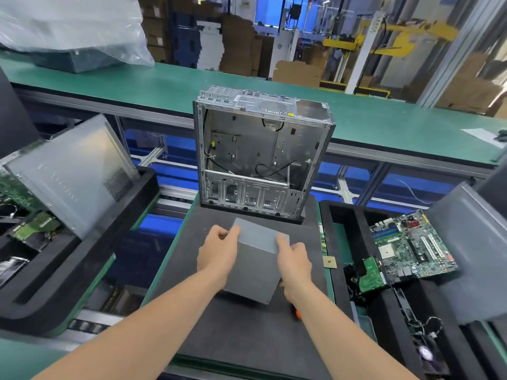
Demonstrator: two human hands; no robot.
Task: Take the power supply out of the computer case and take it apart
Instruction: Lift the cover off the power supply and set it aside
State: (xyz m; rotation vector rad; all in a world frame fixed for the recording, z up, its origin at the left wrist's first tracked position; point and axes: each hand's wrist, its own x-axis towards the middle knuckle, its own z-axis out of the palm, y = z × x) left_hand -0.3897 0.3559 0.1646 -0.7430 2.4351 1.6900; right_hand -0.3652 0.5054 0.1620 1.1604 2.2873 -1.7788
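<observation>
My left hand (219, 250) and right hand (295, 266) clasp the grey power supply (256, 259) by opposite sides, fingers curled over its edges, holding it tilted over the dark mat (247, 338). Just beyond stands the open computer case (260, 149), loose cables inside. The black tray (337, 229) on my right holds a motherboard (411, 248); the left tray (68, 270) holds a metal side panel (71, 171).

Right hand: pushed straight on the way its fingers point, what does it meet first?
Likely the open silver metal computer case standing just beyond the grey metal power supply box that the right hand grips; depth is unclear.
</observation>
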